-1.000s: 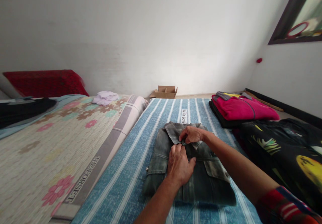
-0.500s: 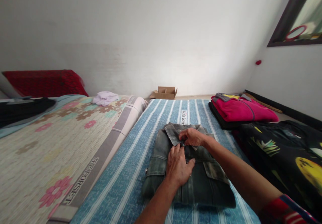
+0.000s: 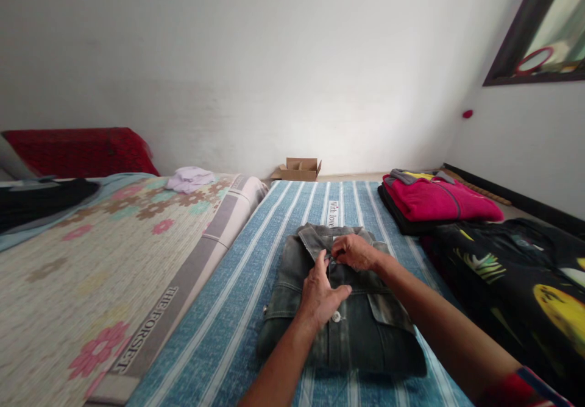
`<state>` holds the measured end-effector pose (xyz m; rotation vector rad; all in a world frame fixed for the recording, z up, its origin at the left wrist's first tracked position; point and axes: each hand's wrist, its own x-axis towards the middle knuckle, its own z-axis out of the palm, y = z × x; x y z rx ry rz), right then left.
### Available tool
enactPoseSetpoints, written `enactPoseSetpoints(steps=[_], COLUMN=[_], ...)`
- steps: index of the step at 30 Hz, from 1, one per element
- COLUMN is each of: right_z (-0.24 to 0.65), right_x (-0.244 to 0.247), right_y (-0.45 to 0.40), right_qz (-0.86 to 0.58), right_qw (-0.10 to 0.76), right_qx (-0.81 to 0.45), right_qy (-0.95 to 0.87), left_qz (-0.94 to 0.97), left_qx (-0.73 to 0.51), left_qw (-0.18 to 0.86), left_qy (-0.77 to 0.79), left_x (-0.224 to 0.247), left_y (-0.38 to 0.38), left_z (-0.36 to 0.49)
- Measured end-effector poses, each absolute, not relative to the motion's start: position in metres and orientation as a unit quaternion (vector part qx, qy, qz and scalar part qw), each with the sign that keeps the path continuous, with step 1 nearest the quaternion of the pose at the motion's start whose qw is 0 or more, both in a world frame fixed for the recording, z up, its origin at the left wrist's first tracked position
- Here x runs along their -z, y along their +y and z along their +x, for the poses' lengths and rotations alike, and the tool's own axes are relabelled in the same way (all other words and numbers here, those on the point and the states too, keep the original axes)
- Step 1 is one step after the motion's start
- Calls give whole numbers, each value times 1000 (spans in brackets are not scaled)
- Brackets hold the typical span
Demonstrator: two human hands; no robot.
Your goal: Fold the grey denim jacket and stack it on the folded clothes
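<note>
A folded dark grey-green denim jacket lies front up, its collar toward the wall and a pale button on its front. My right hand has its fingers closed in a pinch at the jacket's collar opening; the cloth between the fingertips is mostly hidden. Beside it, my left hand rests over the upper front with the thumb spread wide. Its fingertips reach up to the collar's left flap, and nothing is gripped in it.
Under the jacket is a blue striped bedcover. On the right lie a folded pink jacket and black printed clothes. To the left is a floral bed mat with a pale crumpled cloth. A cardboard box stands by the wall.
My left hand has lifted and opened slightly, its fingertips moving up to the collar and uncovering a button. My right hand has shifted a little to the right at the collar.
</note>
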<state>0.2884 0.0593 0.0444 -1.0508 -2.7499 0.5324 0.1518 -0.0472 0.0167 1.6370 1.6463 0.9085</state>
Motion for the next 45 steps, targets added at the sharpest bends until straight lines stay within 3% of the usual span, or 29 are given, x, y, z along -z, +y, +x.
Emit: enactPoseSetpoints(steps=[10, 26, 45], right_z=[285, 273, 259], right_x=[-39, -42, -43], right_y=[50, 38, 45], right_qz=[-348, -443, -516], right_qw=[102, 84, 72], right_qx=[-111, -73, -123], right_qy=[-925, -889, -845], left_qz=[608, 634, 659], left_qx=[-341, -260, -336], left_qw=[352, 282, 217], left_qy=[624, 671, 637], left_x=[-11, -26, -16], left_y=[-39, -47, -55], left_z=[148, 153, 156])
